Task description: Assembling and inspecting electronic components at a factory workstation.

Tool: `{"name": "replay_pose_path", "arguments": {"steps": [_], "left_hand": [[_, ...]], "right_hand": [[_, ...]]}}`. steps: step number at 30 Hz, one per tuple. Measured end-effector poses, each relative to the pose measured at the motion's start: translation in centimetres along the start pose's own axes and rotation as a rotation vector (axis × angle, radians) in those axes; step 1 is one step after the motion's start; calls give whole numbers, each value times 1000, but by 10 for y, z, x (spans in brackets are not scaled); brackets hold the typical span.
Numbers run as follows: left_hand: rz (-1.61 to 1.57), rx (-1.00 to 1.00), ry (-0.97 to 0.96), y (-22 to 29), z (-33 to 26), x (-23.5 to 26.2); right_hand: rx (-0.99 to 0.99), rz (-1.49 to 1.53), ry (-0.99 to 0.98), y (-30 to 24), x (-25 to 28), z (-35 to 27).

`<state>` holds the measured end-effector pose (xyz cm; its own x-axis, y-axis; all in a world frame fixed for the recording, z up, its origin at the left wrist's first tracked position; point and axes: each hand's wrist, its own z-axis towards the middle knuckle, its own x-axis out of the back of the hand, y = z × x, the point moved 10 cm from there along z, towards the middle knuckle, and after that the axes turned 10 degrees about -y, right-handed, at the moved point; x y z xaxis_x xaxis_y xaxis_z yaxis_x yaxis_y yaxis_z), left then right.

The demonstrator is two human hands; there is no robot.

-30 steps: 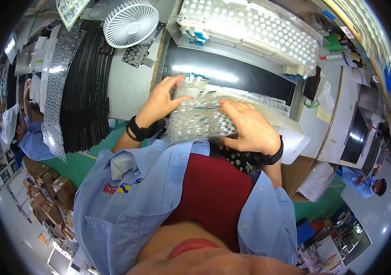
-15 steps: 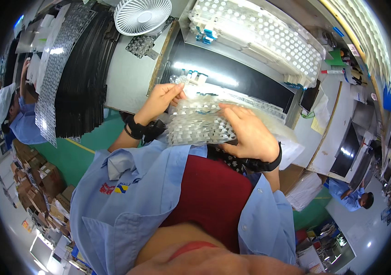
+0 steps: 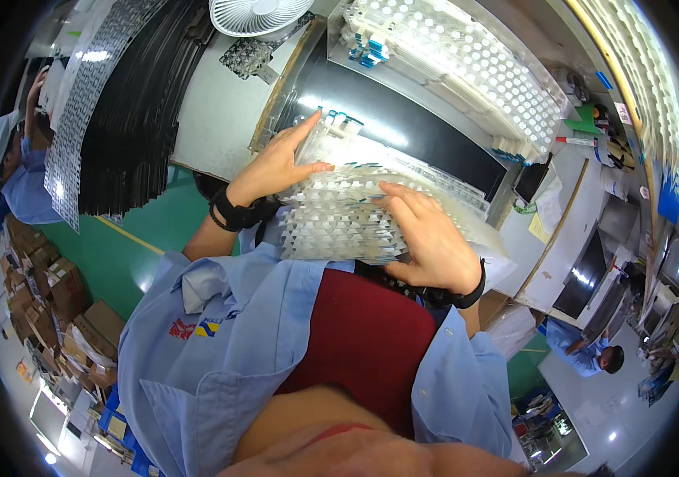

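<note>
Nearest was the person's open light-blue shirt [image 3: 220,389] over a dark-red top [image 3: 355,334], and right up against it sat a stack of thin, see-through plastic sheets dotted with pale tabs [image 3: 335,222]. It was at the near side of the white workbench [image 3: 211,127], I'd guess tucked in close so the body could back it up (whatever held it from underneath was hidden, so don't quote me).

The bare right hand [image 3: 437,248] lay over the stack's right end, thumb well apart from the fingers, probably to stop those slippery layers fanning out. The bare left hand [image 3: 268,168] was at the far left corner, thumb and index spread in a wide V, pinching nothing I could see. Couldn't tell if that thumb was actually pressing down, but the wide spread seemed handy for guarding the corner.

Just beyond the left fingers were little white strips with blue tips [image 3: 341,122], then a long, glossy black panel [image 3: 435,131]. Past that lay a pile of white sheets with round spots [image 3: 475,60], maybe parked there for elbow room. A round white plastic fan [image 3: 260,11] stood at the far left.
</note>
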<state>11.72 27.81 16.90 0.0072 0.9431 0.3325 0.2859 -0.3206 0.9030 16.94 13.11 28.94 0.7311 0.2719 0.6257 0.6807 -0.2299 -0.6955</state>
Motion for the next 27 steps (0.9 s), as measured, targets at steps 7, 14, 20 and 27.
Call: {"name": "replay_pose_path", "arguments": {"steps": [7,14,20,27], "left_hand": [[-28,-43,-9,2,-1,-4],[-376,-13,-60,-10,-3,-8],[-709,328,-111,-47,-6,-32],[189,249,183,-34,-10,1]], "right_hand": [[-7,-21,-23,-1,-1,-1],[34,38,33,-4,9,-1],[62,44,3,2,8,2],[-6,49,-22,6,3,6]]}}
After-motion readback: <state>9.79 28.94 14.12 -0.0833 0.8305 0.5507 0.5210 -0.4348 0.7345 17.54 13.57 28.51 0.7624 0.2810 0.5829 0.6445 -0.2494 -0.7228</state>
